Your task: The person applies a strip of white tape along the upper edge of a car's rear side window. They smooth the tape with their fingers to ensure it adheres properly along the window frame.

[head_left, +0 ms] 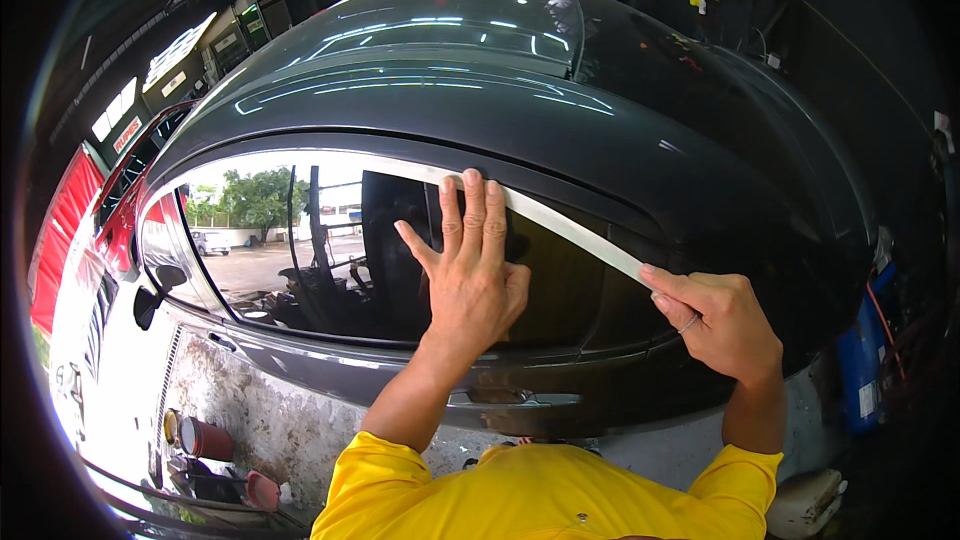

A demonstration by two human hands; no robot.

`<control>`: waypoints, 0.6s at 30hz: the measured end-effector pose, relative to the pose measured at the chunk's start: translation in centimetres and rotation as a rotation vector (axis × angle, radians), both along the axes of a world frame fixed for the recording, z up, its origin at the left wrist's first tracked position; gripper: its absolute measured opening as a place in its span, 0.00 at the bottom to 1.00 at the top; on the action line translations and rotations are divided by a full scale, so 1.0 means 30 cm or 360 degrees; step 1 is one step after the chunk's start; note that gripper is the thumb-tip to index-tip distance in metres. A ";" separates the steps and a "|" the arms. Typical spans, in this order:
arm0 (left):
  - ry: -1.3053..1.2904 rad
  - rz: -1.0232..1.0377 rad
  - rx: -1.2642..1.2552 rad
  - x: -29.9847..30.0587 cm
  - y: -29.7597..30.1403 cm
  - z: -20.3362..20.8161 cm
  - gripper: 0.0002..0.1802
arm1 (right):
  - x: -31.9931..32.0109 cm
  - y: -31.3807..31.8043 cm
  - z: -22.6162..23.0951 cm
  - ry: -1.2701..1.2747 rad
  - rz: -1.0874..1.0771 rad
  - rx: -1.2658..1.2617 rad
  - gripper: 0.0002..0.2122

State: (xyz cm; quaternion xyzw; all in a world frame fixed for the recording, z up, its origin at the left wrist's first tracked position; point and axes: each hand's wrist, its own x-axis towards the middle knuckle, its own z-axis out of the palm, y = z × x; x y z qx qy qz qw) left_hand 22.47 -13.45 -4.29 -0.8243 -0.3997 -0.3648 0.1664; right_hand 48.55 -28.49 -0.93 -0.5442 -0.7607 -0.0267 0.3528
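The dark grey car [600,130] carries 1 strip of pale masking tape [560,225] along its window's upper edge.

A strip of pale masking tape [560,225] runs along the upper edge of a dark grey car's [620,130] side window [330,250], curving from the front of the frame down toward the rear. Its forward part lies stuck flat; the rear end lifts slightly off the door, stretched taut.
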 end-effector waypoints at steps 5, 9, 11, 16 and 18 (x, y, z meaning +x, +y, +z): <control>-0.0020 -0.0025 -0.0037 -0.017 -0.005 -0.007 0.51 | -0.050 -0.018 0.024 -0.0137 -0.0121 -0.0096 0.21; -0.0059 -0.0080 -0.0055 -0.011 0.001 -0.002 0.51 | -0.056 -0.024 0.045 -0.0284 -0.0270 -0.0196 0.24; -0.0038 -0.0075 -0.0057 -0.013 0.002 -0.004 0.54 | -0.065 -0.029 0.073 -0.0473 -0.0363 -0.0187 0.25; -0.0034 -0.0025 -0.0028 -0.009 -0.003 -0.006 0.55 | -0.054 -0.021 0.087 -0.0574 -0.0374 -0.0309 0.26; -0.0021 0.0015 -0.0002 -0.005 -0.004 -0.003 0.54 | -0.045 -0.006 0.086 -0.0619 -0.0364 -0.0311 0.26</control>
